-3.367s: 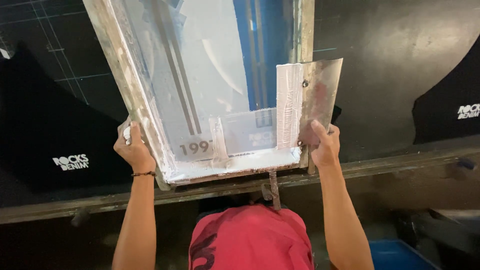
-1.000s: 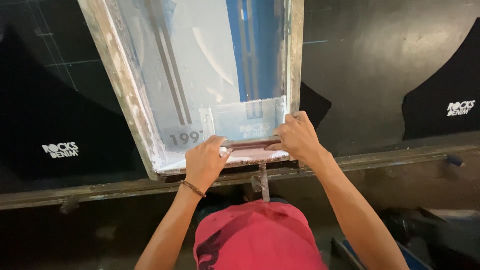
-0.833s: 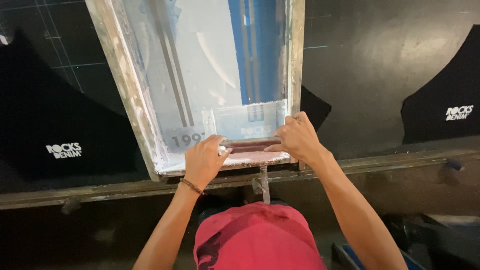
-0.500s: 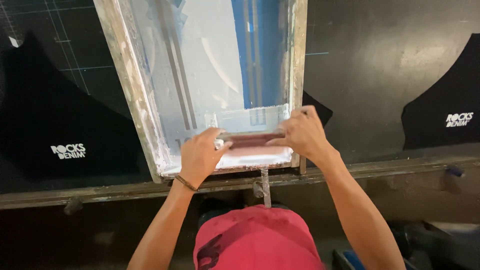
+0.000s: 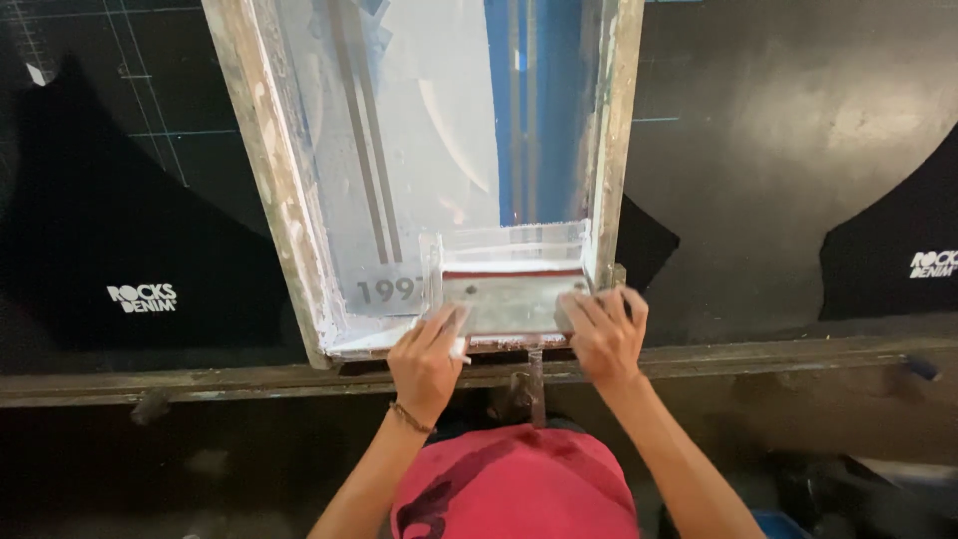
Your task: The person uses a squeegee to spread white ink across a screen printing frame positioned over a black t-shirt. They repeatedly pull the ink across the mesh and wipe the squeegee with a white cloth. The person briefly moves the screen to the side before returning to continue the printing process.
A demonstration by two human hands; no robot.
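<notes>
While the long black table [image 5: 798,150] fills most of the view, matte w/ faint grid lines at upper left, its near edge runs as a worn metal rail [image 5: 748,354] across the frame. Black fabric pieces lie flat on it: one left [image 5: 120,250] and one far right [image 5: 898,260], each w/ small white print, w/ open bare tabletop between the right one and the screen. The printing screen [image 5: 289,200] sits centre, chipped paint-crusted frame, pale mesh w/ grey stripes and a blue band. At its near end lies the squeegee [image 5: 509,299], flat, ink-smeared, rectangular, just inside the frame's bottom edge. Left hand [image 5: 427,361] grips its left end, fingers curled over; right hand [image 5: 604,334] holds the right end, prob. fingers on top, somewhat blurred. A red cap [image 5: 514,489] shows below.
</notes>
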